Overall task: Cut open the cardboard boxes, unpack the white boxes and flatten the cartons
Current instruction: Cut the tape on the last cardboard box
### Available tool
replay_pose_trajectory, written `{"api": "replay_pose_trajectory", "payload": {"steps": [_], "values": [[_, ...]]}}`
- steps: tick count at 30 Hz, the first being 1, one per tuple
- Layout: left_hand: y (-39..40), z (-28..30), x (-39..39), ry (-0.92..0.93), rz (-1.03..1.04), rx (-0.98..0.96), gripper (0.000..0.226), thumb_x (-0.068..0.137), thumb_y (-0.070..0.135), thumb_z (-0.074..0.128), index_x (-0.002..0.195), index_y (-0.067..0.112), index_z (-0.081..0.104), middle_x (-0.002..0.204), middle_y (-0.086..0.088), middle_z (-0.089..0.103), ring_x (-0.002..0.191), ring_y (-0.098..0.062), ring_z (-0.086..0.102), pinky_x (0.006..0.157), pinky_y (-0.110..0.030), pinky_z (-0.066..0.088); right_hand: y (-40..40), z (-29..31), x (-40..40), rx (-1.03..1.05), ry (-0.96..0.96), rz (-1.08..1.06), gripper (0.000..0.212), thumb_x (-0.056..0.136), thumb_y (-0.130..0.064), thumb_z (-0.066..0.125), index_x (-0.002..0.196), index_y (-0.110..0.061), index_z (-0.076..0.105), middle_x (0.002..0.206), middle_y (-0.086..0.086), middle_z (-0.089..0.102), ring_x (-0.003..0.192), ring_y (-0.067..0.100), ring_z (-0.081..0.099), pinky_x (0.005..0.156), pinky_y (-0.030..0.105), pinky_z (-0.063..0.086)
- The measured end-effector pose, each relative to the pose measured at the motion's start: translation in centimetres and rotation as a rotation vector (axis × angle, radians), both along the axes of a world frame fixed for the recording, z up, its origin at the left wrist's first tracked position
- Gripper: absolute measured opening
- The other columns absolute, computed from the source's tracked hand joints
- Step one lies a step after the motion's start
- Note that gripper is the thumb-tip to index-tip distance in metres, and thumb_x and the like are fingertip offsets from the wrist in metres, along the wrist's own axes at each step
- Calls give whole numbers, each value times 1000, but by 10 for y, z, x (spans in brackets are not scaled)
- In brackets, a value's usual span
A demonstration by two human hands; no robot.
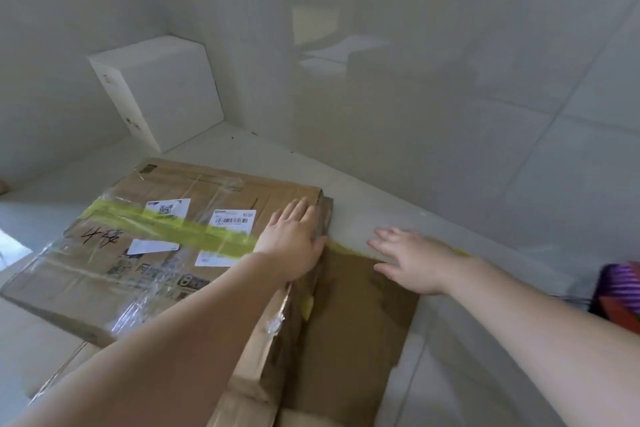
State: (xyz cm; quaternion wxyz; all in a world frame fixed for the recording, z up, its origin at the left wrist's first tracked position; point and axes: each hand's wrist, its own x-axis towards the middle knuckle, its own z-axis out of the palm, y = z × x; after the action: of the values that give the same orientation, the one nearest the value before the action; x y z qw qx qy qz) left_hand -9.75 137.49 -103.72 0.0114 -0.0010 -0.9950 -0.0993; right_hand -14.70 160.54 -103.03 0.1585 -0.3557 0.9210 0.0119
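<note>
I observe my left hand [294, 239] pressing flat, fingers straight, on the flattened carton [149, 253]; my right hand [412, 260], fingers spread, rests on its flap [346, 322].

matt cardboard carton [145, 274], glossy tape [173, 229], glossy tiles [450, 97]

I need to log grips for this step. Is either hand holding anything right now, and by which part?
Nothing is held. The left hand presses flat on the flattened carton near its far right corner; the right hand lies open over a flap.
</note>
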Motion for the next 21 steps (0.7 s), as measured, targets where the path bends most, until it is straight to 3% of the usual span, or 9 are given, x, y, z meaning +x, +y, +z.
{"api": "replay_pose_trajectory", "payload": {"steps": [6,10,14,21], "values": [[12,-18,-49,9,112,-72,75,87,48,42,149,21,10,159,0,5,145,-16,0,118,-36,6,90,-73,-73,170,-52,-296,45,100,-25,32,144,-15,28,155,13,17,140,27,20,110,41,28],[20,-23,-54,-12,113,-134,83,83,47,45,150,22,4,159,1,-2,145,-15,-5,118,-36,3,106,-121,-93,218,-76,-457,55,90,-6,30,144,-12,24,152,18,15,137,34,21,105,45,33],[15,-23,-51,-22,131,-143,85,84,41,47,151,24,-1,159,5,-8,145,-12,-10,118,-33,-2,115,-159,-99,194,-24,-639,55,90,-5,31,144,-8,20,150,18,18,135,38,24,105,49,33],[15,-25,-52,-18,131,-143,89,78,38,48,151,25,-1,159,5,-7,145,-11,-10,117,-33,-2,132,-177,-113,226,70,-761,40,93,-12,33,132,-13,42,122,14,47,116,36,46,95,43,38]]}}
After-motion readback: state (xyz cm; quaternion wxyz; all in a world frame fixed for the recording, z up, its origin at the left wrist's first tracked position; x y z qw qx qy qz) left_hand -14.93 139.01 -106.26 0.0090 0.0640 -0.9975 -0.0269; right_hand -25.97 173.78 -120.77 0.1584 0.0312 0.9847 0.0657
